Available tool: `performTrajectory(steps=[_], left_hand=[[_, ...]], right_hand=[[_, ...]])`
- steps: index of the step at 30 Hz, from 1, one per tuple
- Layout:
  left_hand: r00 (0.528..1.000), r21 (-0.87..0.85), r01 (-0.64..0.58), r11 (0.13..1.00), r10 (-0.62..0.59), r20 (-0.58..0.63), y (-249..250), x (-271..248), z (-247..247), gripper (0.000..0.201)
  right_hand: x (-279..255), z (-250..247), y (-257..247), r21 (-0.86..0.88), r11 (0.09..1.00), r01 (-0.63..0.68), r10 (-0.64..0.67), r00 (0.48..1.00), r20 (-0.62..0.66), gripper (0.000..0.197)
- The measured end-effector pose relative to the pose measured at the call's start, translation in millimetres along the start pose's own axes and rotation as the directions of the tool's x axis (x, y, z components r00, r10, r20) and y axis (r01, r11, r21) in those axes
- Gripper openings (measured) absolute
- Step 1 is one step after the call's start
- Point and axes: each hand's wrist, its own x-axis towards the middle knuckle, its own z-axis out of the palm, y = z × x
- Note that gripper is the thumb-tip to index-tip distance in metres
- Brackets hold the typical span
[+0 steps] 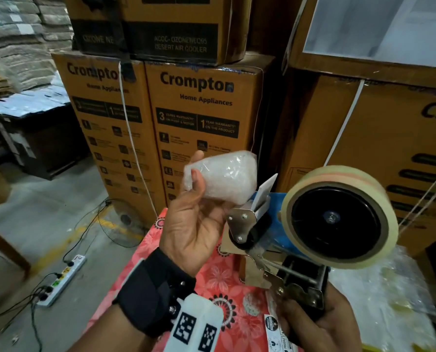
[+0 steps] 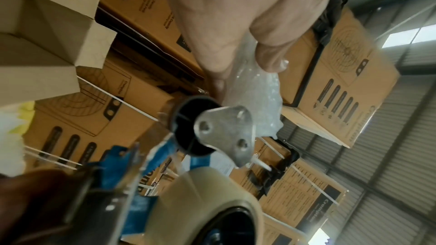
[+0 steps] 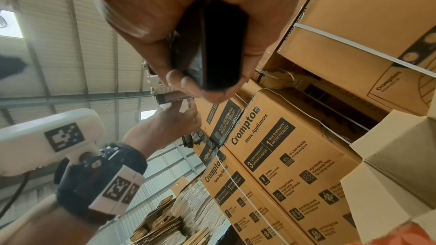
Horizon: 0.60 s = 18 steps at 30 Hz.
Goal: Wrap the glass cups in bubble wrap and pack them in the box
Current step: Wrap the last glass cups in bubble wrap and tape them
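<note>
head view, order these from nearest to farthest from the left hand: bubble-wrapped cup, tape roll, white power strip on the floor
1. bubble-wrapped cup: held in the left hand itself.
2. tape roll: just to its right, on the dispenser in the right hand.
3. white power strip: far left, down on the floor.

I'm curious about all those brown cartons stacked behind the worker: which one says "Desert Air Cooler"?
The upper carton, stacked on top of the two upright Crompton Home Appliances cartons. Its black band carries the words; the lower ones show the brand name and warranty panels.

"Crompton Home Appliances", "3 YEARS WARRANTY" on stacked cartons (image 1: pixel 201 118); "DESERT AIR COOLER" on upper carton (image 1: pixel 176 44).
</note>
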Motion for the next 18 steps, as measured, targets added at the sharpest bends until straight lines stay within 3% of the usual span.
performTrajectory(steps=[3, 4, 7, 9, 14, 18], left_hand=[[0.997, 0.089, 0.018, 0.996, -0.024, 0.067, 3, -1, -8, 0.076], [0.997, 0.128, 0.033, 0.991, -0.042, 0.063, 4, -1, -12, 0.083], [0.994, 0.257, 0.061, 0.965, -0.082, 0.072, 0, -4, -19, 0.103], [0.986, 0.334, 0.061, 0.941, -0.110, 0.128, -5, -9, -22, 0.107], [0.940, 0.443, -0.047, 0.895, -0.110, 0.322, -5, -8, -20, 0.108], [0.922, 0.445, -0.180, 0.878, -0.008, 0.387, -5, -7, -13, 0.090]], right_hand=[[-2, -1, 9, 0.093, 0.995, -0.037, 0.039, 0.999, -0.027, 0.091], [-4, 0, 10, 0.102, 0.994, -0.038, 0.044, 0.997, -0.057, 0.091], [-5, 0, 6, 0.088, 0.996, -0.006, 0.017, 0.992, -0.123, 0.044], [-4, -3, -5, 0.150, 0.988, -0.044, 0.061, 0.992, -0.113, 0.028], [-5, -6, -19, 0.183, 0.982, -0.055, 0.058, 0.998, -0.009, 0.022], [-7, -1, -18, 0.097, 0.995, -0.030, 0.031, 1.000, -0.001, 0.017]])
